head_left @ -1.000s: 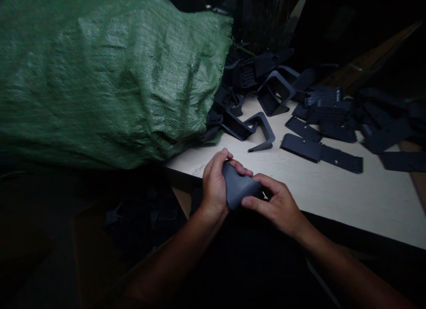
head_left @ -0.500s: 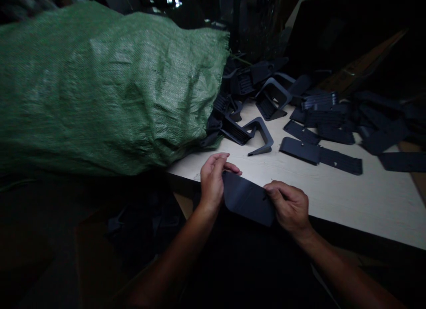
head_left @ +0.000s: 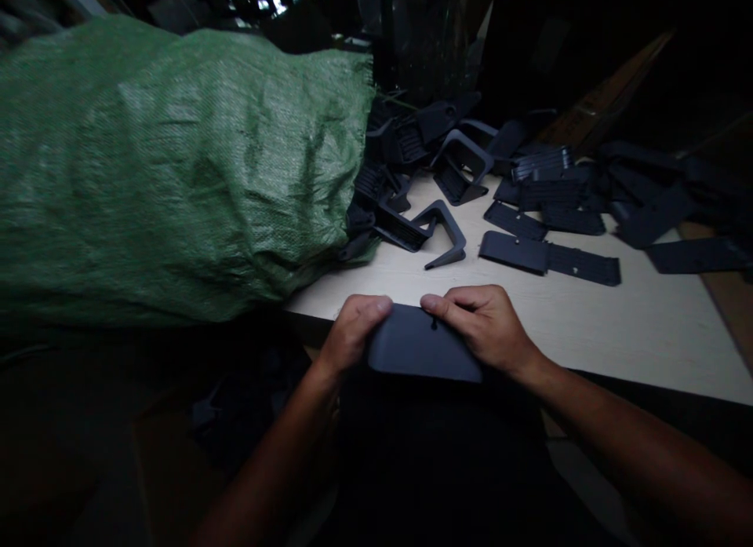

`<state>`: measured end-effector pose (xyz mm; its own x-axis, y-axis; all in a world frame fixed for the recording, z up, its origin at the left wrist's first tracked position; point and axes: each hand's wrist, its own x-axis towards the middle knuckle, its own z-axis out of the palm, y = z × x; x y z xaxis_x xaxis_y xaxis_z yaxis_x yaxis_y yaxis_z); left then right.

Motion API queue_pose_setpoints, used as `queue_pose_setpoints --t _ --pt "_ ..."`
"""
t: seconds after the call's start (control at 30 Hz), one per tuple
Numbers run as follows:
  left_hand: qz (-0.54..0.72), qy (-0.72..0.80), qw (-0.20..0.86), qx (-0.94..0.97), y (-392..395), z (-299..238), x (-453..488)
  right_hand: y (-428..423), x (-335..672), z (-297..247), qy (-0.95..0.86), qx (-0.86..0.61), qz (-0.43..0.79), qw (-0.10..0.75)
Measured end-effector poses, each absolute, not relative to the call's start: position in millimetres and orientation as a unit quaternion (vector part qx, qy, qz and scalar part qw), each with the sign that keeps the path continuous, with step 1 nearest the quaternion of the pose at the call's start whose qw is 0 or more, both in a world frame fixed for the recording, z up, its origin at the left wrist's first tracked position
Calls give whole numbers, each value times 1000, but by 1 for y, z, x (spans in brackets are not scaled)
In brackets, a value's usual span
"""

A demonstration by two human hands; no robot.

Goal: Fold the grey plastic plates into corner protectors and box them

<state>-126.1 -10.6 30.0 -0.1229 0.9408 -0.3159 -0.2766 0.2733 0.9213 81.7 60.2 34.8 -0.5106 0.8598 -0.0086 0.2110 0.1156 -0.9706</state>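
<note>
Between both hands I hold a dark grey plastic bracket at the table's front edge. Its broad flat face is turned to me, with a small keyhole-shaped slot near the top; the rest of its shape is hidden behind that face. My left hand is closed on its left side, thumb at the upper left corner. My right hand is closed on its upper right edge, thumb pressing near the slot. Beyond my hands, a bent bracket lies on the pale table.
A big green woven sack fills the left. More dark brackets pile beside its mouth, and flat ribbed plates lie to the right. Below left, a cardboard box holds dark parts. A cardboard piece leans at the back.
My left hand has closed from loose, extended fingers to a thumb grip on the bracket. My right hand has shifted inward along its top edge, and the bracket has turned more level. The view moved slightly.
</note>
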Motion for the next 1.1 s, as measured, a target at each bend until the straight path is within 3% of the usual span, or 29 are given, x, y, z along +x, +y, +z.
queue_pose_setpoints --t 0.1,0.17,0.4,0.47,0.57,0.67,0.77,0.87,1.0,1.1 --pt "423 518 615 418 -15 32 -129 70 76 36 -702 -362 559 252" --pt "429 521 612 413 -17 28 -128 78 73 35 -700 -365 565 239" --pt "563 560 502 343 -27 8 -125 96 92 36 -661 -447 439 413" --pt "609 567 450 325 -29 6 -127 91 102 32 -610 -461 493 415" --pt "637 564 406 334 -29 7 -127 73 108 23 -496 -436 674 331" --pt "541 555 415 477 -27 13 -120 59 100 18 -327 -362 825 285" --pt "427 494 468 595 -23 19 -114 58 92 22 -220 -326 853 342" --pt "435 448 548 557 -13 17 -112 59 93 29 -298 -339 812 370" --pt "559 472 605 314 8 9 -105 50 96 33 -554 -310 706 315" --pt "572 397 697 174 21 13 -89 41 91 26 -623 -283 671 285"
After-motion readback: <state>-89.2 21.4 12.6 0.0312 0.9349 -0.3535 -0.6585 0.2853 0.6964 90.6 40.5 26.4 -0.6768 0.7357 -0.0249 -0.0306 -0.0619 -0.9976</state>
